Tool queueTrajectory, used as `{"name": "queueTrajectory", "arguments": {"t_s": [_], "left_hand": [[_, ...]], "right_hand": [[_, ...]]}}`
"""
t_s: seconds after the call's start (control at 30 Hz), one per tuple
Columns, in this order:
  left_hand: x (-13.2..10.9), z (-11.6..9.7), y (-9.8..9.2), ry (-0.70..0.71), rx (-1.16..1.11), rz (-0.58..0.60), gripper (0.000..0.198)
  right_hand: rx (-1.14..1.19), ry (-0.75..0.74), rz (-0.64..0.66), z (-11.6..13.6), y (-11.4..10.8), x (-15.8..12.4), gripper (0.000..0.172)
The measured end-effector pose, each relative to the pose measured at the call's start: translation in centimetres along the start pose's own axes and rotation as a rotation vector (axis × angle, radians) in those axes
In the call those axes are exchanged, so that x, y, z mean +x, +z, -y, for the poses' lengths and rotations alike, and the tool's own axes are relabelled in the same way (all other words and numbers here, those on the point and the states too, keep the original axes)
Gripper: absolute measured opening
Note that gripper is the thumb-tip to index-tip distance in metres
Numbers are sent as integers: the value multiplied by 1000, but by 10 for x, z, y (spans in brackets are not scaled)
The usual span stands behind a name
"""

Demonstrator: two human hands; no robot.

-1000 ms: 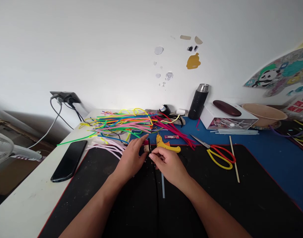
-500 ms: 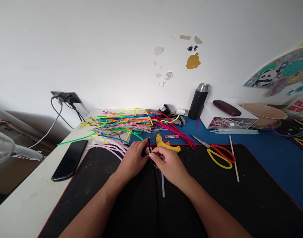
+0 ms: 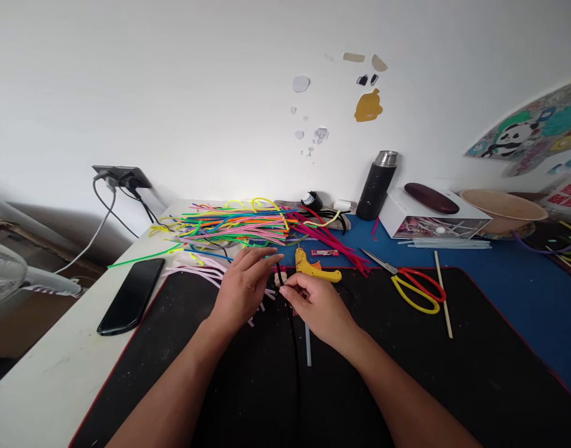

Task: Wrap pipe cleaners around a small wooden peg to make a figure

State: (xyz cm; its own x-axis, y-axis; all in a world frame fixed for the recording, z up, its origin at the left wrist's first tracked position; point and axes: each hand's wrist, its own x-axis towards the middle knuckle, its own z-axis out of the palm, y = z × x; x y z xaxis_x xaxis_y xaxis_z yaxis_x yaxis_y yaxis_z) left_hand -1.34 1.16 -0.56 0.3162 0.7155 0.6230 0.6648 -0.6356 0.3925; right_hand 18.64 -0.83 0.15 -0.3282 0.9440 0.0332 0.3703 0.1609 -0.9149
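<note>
The left hand [image 3: 242,286] curls at the upper tip of a black craft stem [image 3: 294,348]; whether its fingers grip, I cannot tell. The stem trails down over the black mat [image 3: 252,392]. It should be light, soft and bendable (probably wire-cored), best pinched close below the tip, where the right hand [image 3: 319,305] holds it between thumb and fingers.
</note>
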Motion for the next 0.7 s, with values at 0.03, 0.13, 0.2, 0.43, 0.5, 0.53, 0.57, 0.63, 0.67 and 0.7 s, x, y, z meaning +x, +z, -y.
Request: {"name": "queueTrajectory", "arguments": {"t_s": [0.03, 0.13, 0.2, 0.43, 0.5, 0.53, 0.57, 0.63, 0.67, 0.7], "left_hand": [[0, 1, 0, -1, 2, -7, 31], [0, 3, 1, -6, 8, -14, 23], [0, 3, 1, 0, 14, -15, 21], [0, 3, 0, 9, 43, -11, 18], [0, 3, 0, 27, 58, -10, 17], [0, 3, 0, 39, 66, -10, 17], [0, 3, 0, 52, 74, -9, 18], [0, 2, 0, 82, 84, 0, 19], [0, 2, 1, 95, 85, 7, 19], [0, 1, 1, 105, 84, 13, 18]], "right_hand": [[-3, 5, 0, 0, 0, 0, 17], [-3, 14, 5, 0, 0, 1, 17], [1, 14, 6, 0, 0, 1, 16], [2, 2, 10, -6, 1, 0, 15], [15, 8, 5, -8, 2, 1, 14], [32, 12, -6, -9, 2, 2, 13], [55, 18, -18, -9, 2, 2, 13], [97, 34, -44, -10, 2, 3, 16], [111, 43, -51, -10, 1, 3, 17], [119, 52, -54, -9, 1, 3, 18]]}}
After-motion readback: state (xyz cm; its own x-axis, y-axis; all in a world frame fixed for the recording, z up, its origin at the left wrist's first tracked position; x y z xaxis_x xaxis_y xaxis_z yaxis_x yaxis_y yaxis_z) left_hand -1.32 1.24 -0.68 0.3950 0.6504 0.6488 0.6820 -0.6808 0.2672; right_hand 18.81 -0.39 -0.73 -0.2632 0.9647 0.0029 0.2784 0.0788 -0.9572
